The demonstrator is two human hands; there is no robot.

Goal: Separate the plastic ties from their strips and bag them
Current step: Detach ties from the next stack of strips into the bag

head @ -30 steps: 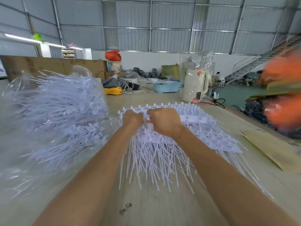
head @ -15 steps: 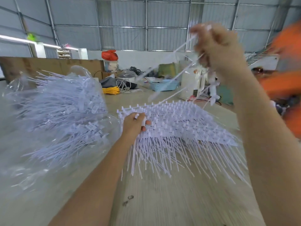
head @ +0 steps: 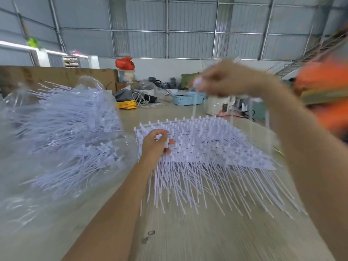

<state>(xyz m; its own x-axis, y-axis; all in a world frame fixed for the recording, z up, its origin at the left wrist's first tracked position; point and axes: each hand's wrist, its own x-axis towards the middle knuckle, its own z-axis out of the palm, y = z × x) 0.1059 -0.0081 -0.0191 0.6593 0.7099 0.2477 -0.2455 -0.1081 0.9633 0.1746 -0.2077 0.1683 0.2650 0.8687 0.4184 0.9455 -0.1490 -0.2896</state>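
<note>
The left hand (head: pixel 157 143) lay on the near-left corner of the stack of strips (head: pixel 203 144) on the table (head: pixel 188 238), its fingers curled round a white piece at the stack's edge, thumb pointing right. The stack sat in the middle of the table, its rows of tie heads on top and the long thin tails fanning toward the camera over the wood. The right hand (head: pixel 224 81) was raised well above the stack, blurred by motion; its fingers looked bunched and seemed to pinch the heads of a few loose ties (head: pixel 194 104), whose tails hung straight down toward the stack, though the blur made the exact hold hard to read. To the left, just beside the stack, lay a big clear bag (head: pixel 62 132), bulging with separated ties packed inside it, its mouth toward the far side. At the far end of the table were a yellow cable coil (head: pixel 127 104), a blue basket (head: pixel 186 98) and a white kettle (head: pixel 216 104). An orange blur (head: pixel 327 87) filled the right edge of the view.
</note>
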